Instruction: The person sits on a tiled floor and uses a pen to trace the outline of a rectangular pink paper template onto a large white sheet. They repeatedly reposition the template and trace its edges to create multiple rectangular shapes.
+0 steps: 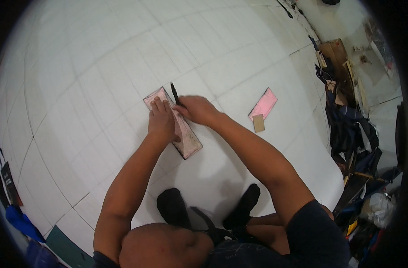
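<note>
A long pink rectangular piece (188, 138) with a dark edge lies on the white tiled floor (101, 80) in front of me. My left hand (161, 120) presses flat on its upper half, fingers spread. My right hand (197, 109) rests at the piece's right edge and grips a black pen (174, 94), tip down on the pink surface. My black-socked feet (172, 207) show below.
A second pink piece (264, 103) with a small brown card (258, 123) at its near end lies to the right. Cardboard, dark cloth and clutter (347, 111) pile along the right edge. Dark bags (9, 183) and a green sheet (65, 245) sit lower left.
</note>
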The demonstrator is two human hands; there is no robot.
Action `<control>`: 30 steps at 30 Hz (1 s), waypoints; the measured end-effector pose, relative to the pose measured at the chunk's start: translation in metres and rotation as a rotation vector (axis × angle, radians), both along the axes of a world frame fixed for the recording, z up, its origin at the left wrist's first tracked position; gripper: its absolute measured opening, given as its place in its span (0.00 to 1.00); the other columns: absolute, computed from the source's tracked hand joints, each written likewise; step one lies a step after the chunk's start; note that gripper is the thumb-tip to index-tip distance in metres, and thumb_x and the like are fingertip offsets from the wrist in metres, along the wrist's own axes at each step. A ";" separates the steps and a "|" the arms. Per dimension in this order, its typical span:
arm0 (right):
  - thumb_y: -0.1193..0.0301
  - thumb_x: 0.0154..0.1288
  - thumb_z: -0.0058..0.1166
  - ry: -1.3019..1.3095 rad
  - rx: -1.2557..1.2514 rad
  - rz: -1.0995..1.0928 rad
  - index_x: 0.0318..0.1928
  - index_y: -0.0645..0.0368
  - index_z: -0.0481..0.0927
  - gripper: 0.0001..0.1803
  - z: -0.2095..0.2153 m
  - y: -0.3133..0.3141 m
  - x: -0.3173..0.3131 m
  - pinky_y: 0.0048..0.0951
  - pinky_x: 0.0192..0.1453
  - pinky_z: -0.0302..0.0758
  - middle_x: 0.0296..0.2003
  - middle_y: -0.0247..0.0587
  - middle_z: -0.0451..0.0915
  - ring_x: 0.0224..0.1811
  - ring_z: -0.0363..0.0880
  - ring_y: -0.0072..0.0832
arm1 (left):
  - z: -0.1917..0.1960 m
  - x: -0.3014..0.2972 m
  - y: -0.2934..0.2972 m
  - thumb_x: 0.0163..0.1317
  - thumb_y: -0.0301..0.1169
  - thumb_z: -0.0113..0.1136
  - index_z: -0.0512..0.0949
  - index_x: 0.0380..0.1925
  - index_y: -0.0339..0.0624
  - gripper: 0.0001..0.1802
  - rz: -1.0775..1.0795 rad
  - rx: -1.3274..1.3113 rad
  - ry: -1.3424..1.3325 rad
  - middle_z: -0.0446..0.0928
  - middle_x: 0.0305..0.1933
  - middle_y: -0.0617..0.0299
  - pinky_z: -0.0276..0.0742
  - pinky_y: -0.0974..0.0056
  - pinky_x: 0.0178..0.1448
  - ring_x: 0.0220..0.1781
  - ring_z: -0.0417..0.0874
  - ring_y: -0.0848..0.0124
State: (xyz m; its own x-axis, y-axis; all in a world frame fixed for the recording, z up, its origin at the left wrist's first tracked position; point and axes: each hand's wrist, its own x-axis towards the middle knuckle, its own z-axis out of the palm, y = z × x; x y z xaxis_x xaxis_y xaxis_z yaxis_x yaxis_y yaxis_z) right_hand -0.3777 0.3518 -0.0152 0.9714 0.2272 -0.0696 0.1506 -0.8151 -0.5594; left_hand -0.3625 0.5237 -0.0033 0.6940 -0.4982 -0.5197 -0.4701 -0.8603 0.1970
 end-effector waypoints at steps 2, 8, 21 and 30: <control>0.58 0.74 0.59 0.020 -0.012 -0.061 0.36 0.61 0.79 0.18 0.001 0.009 0.027 0.49 0.41 0.78 0.32 0.53 0.84 0.36 0.83 0.53 | -0.001 0.000 0.001 0.33 0.51 0.90 0.46 0.77 0.22 0.80 -0.001 -0.001 -0.012 0.44 0.82 0.26 0.60 0.47 0.83 0.84 0.49 0.36; 0.60 0.75 0.54 0.026 0.123 -0.214 0.46 0.59 0.83 0.15 -0.001 0.015 0.035 0.50 0.49 0.80 0.40 0.51 0.87 0.46 0.85 0.52 | 0.003 -0.002 0.001 0.35 0.52 0.89 0.46 0.77 0.21 0.80 -0.001 -0.023 -0.005 0.44 0.82 0.25 0.60 0.46 0.83 0.85 0.49 0.36; 0.71 0.71 0.61 -0.072 0.079 0.080 0.47 0.62 0.83 0.09 0.026 -0.032 -0.171 0.43 0.52 0.80 0.42 0.48 0.86 0.46 0.85 0.47 | 0.005 -0.002 0.001 0.34 0.52 0.90 0.45 0.76 0.20 0.80 -0.019 0.038 -0.005 0.43 0.82 0.24 0.61 0.50 0.83 0.84 0.49 0.33; 0.70 0.72 0.62 0.126 0.398 -0.416 0.48 0.66 0.86 0.11 0.009 0.030 -0.194 0.33 0.41 0.82 0.44 0.48 0.88 0.41 0.88 0.35 | 0.000 -0.003 0.004 0.33 0.52 0.90 0.48 0.75 0.20 0.79 -0.010 -0.045 -0.046 0.46 0.80 0.22 0.65 0.48 0.81 0.83 0.51 0.31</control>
